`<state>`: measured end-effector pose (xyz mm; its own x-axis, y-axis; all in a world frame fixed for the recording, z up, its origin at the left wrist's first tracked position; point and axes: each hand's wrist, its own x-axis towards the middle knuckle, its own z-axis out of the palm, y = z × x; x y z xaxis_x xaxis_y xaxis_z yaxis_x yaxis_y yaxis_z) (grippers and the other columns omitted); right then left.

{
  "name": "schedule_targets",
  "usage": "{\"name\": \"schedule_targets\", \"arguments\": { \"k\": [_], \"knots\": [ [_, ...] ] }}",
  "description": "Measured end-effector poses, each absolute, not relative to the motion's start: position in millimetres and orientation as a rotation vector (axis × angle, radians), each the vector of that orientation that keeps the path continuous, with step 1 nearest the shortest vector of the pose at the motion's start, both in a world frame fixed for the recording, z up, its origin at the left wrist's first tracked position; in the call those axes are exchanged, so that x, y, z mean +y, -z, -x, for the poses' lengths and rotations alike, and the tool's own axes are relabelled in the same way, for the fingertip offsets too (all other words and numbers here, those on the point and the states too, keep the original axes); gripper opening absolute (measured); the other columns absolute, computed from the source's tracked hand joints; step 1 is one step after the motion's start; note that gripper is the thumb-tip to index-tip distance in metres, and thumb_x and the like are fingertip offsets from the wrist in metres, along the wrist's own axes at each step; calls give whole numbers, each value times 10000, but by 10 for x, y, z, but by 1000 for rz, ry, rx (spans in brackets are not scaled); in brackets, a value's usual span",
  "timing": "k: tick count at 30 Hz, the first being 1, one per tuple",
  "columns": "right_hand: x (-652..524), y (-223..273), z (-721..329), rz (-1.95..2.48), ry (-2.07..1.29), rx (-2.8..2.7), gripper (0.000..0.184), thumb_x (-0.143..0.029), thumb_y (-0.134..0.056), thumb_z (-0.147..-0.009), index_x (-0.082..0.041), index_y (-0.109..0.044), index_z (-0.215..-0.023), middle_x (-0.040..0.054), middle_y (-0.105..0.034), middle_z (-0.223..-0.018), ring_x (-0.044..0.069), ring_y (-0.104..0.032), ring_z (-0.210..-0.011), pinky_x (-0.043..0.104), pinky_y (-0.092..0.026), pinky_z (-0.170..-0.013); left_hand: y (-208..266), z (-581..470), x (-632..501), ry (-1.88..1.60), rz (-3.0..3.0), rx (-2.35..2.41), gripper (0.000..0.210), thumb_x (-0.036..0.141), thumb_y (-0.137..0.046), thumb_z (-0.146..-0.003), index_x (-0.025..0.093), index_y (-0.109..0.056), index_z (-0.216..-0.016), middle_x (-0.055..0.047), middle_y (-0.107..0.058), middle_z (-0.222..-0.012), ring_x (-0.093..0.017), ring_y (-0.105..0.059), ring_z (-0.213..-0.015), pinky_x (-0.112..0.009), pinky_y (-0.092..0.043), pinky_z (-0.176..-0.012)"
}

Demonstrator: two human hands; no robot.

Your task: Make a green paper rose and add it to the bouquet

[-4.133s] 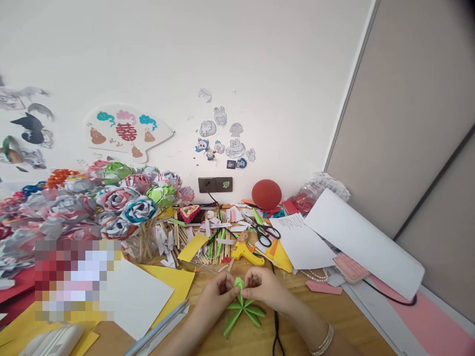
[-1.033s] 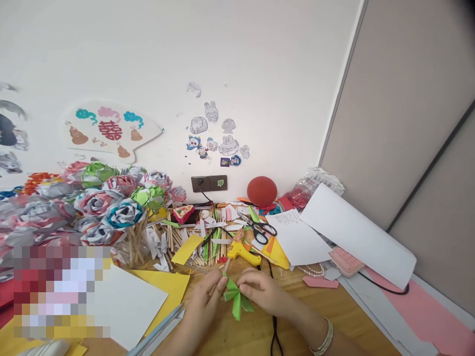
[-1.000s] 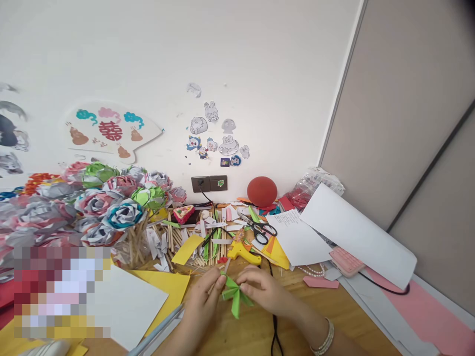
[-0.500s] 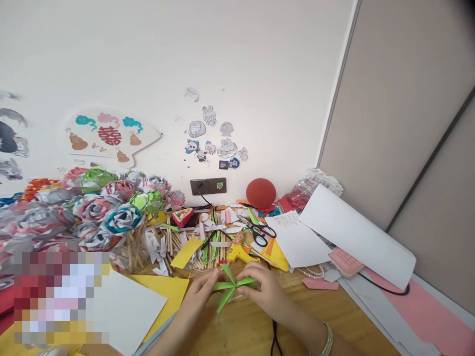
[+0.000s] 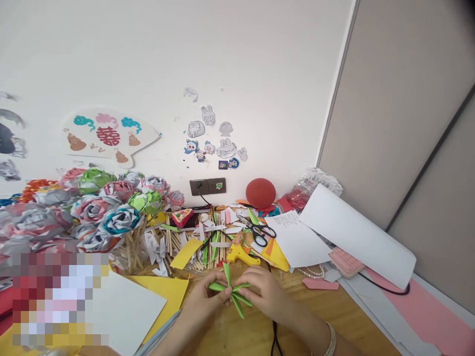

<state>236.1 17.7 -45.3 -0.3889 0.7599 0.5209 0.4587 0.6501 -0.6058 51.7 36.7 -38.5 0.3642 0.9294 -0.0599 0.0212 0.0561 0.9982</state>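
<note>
Between my hands, above the wooden table, is a green folded-paper star shape point(image 5: 227, 275) with several narrow pointed arms spreading from one centre. My left hand point(image 5: 205, 296) pinches it close to the centre, thumb on top. On the other side, the fingers of my right hand point(image 5: 262, 291) are closed on the arms at the right. Part of the paper is hidden behind my fingers. Just beyond my hands lies a yellow hot glue gun point(image 5: 241, 255).
Behind are black scissors point(image 5: 261, 232), a red ball-like object point(image 5: 261, 193) and many thin sticks point(image 5: 172, 241) with paper scraps. Paper flowers point(image 5: 120, 218) crowd the left. White sheets point(image 5: 352, 232) and a pink calculator-like object point(image 5: 347, 262) lie right. A cable point(image 5: 274, 336) crosses the wooden table point(image 5: 222, 336).
The green paper shape has turned, and more of its arms now show. My left thumb has moved in to its centre, while my right fingers have closed on the right arms.
</note>
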Motion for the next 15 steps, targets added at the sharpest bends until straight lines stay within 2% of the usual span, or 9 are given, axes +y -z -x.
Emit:
{"name": "schedule_targets", "arguments": {
  "k": [4,9,11,13,15],
  "knots": [
    [189,475,-2361,900,-85,-2303,158,-248,-477,-895,-187,-596,-810,23,-627,-775,162,-509,-743,301,-379,-716,468,-511,392,-809,-1392,948,386,463,-766,-548,156,-599,-712,37,-588,-577,-107,-522,-520,-222,-399,-540],
    [174,538,-2331,1000,100,-2264,192,-218,-433,-899,-184,-558,-756,25,-568,-700,166,-468,-696,302,-359,-663,486,-546,394,-893,-1217,962,667,447,-803,-482,185,-513,-1022,40,-613,-612,-143,-583,-568,-258,-447,-570],
    [154,530,-2321,1045,115,-2211,172,-197,-440,-881,-187,-557,-755,27,-556,-694,173,-468,-697,303,-364,-653,495,-559,383,-922,-1212,949,673,398,-800,-502,185,-477,-1052,21,-633,-652,-170,-614,-644,-285,-477,-609],
    [130,501,-2310,1062,100,-2194,119,-170,-461,-855,-188,-563,-798,35,-572,-754,186,-481,-742,313,-382,-677,515,-563,371,-942,-1290,960,596,343,-755,-578,184,-463,-1073,4,-650,-689,-192,-629,-697,-314,-498,-641],
    [109,460,-2299,1065,92,-2200,142,-150,-483,-832,-189,-563,-942,61,-593,-927,210,-493,-864,343,-398,-754,540,-557,364,-941,-1402,974,543,292,-690,-651,187,-445,-1124,-7,-669,-734,-206,-641,-742,-340,-507,-685]
  ]
}}
